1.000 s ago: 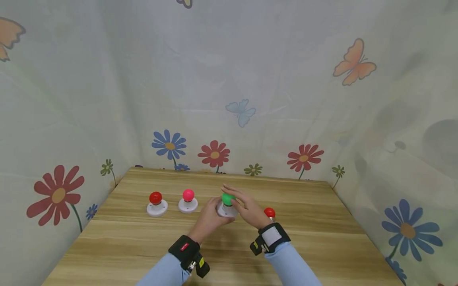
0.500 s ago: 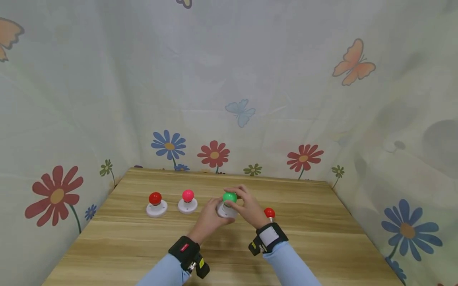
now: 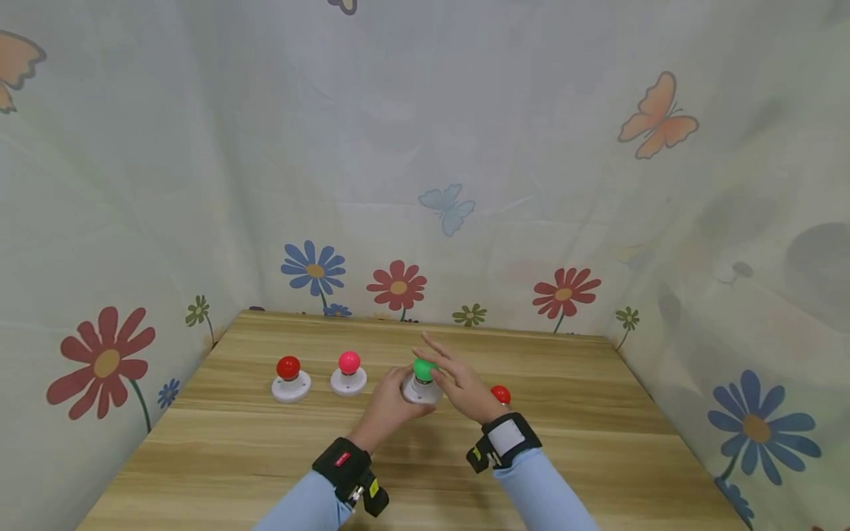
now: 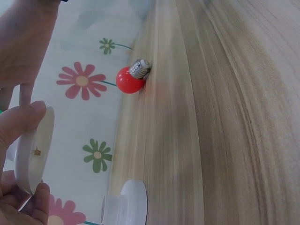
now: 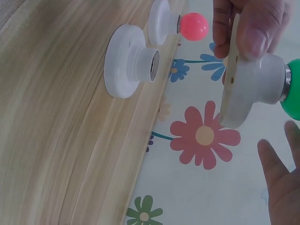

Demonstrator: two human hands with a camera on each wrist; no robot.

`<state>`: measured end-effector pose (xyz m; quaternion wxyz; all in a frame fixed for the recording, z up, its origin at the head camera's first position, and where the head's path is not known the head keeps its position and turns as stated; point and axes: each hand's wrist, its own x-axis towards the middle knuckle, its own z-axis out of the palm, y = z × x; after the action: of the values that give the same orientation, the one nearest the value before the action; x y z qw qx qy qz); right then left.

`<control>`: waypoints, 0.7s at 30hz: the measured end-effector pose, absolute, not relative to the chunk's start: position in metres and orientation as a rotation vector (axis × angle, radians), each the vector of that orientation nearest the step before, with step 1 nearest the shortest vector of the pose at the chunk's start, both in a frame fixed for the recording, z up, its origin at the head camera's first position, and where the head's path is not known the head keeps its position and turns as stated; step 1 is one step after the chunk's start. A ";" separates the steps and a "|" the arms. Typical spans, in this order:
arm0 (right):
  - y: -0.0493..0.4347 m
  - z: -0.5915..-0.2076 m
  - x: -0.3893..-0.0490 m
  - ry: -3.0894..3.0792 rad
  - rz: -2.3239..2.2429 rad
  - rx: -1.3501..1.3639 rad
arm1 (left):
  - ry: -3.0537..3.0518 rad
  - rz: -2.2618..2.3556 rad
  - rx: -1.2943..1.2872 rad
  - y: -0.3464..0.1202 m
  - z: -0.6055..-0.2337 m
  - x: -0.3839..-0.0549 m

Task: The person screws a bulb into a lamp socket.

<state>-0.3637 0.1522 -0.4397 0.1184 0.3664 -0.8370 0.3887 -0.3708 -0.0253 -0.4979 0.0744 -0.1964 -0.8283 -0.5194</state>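
My left hand (image 3: 387, 405) grips a white lamp holder (image 3: 420, 394) by its round base, held up above the table. A green light bulb (image 3: 423, 369) sits in the holder's socket, its silver collar showing at the socket mouth (image 5: 287, 82). Beside the bulb is my right hand (image 3: 468, 389), its fingers stretched out and spread, fingertips right at the green globe. In the left wrist view, the open underside of the holder (image 4: 36, 152) shows a small brass contact. The thumb of my left hand (image 5: 257, 40) presses on the holder's base in the right wrist view.
On the wooden table (image 3: 265, 457), a red bulb (image 3: 288, 367) and a pink bulb (image 3: 349, 362) stand in white holders at the left. A loose red bulb (image 4: 130, 80) lies at the right. A bulbless white holder (image 5: 124, 61) is hidden from the head view.
My right hand's fingers curl round the green bulb half a second ago, then straighten and spread again. The left hand and holder stay in place.
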 end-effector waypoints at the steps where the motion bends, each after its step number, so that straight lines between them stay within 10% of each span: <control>1: 0.153 -0.439 -0.363 -2.455 1.147 1.092 | -2.490 -1.565 -0.580 -0.025 -0.497 -0.370; 21: 0.147 -0.441 -0.364 -2.502 1.156 0.860 | -2.507 -1.578 -0.578 -0.023 -0.496 -0.370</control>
<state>-0.3642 0.1473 -0.4407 0.1267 0.2955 -0.8597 0.3970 -0.3695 -0.0231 -0.4962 0.0618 -0.1913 -0.8291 -0.5217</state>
